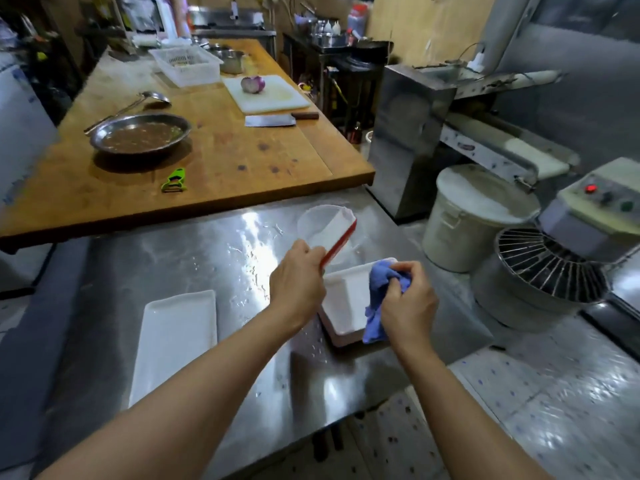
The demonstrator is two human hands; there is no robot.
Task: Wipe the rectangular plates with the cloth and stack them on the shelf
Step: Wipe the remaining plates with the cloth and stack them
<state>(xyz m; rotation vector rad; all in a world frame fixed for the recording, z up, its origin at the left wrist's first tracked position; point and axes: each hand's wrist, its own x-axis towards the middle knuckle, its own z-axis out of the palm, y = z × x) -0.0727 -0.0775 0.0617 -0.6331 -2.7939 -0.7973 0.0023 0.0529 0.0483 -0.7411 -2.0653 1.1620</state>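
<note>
My left hand [297, 277] grips a rectangular plate [333, 233], white inside with a red underside, by its near end; the plate is lifted and tilted on edge above the steel table [194, 258]. My right hand [408, 303] is curled round a bunched blue cloth [382, 296], which hangs over the right edge of a stack of plates [343, 303] on the table. The top plate of that stack is white and holds nothing; how many plates lie beneath it I cannot tell. A separate long white plate [175, 341] lies flat to the left, nothing in it, well apart from the stack. Water droplets show on the steel between them.

On the wooden counter [214, 157] behind: a metal dish [140, 133] holding brown liquid, a ladle [145, 100] just beyond it, a green peeler [174, 180], a cleaver [273, 119], and a white cutting board [270, 95] bearing a half onion [252, 84]. A white plastic basket [187, 65] stands further back; its contents are unclear. To the right on the floor, a lidded white bucket [474, 220] stands beside a mixer [554, 271].
</note>
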